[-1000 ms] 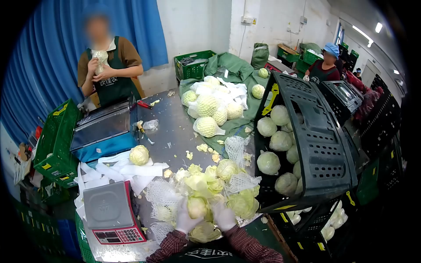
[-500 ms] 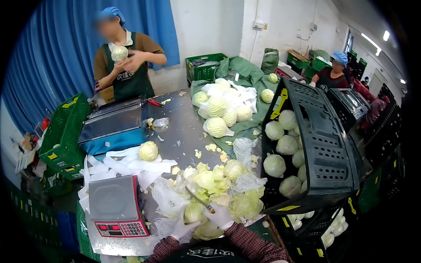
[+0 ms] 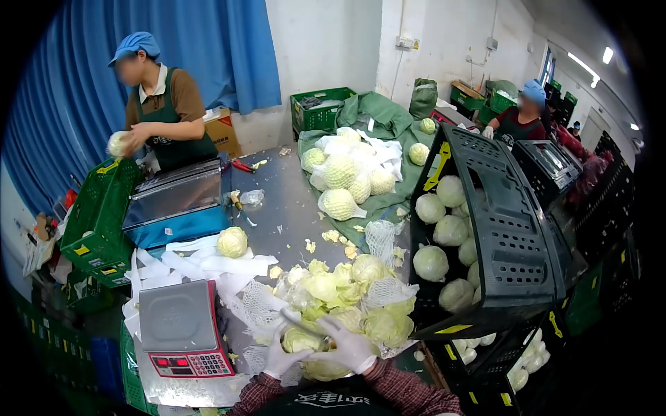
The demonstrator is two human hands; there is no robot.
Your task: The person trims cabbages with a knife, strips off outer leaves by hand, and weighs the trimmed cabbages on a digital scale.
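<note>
My gloved left hand [image 3: 282, 357] is wrapped round the side of a pale green cabbage [image 3: 300, 340] close to my apron. In my gloved right hand [image 3: 351, 347] is a knife [image 3: 297, 320], its blade pointing left over the top of that cabbage. My right fingers hide the handle. Another cabbage [image 3: 325, 370] lies just below, against the apron. Loose cabbage leaves [image 3: 326, 286] and further heads, including one cabbage [image 3: 388, 326], are heaped beyond my hands. White foam netting [image 3: 260, 308] lies left of the heap.
A red-framed scale [image 3: 179, 326] stands left, with a single cabbage [image 3: 232, 242] behind it. On the right, a dark crate [image 3: 520, 243] lies tipped with cabbages inside. Netted cabbages [image 3: 341, 171] rest on green cloth. A co-worker [image 3: 163, 111] stands across by a green crate [image 3: 100, 215].
My right hand has moved up and left, bringing the knife over the cabbage and turning its blade flatter. The co-worker has lowered a cabbage leftward toward the green crate.
</note>
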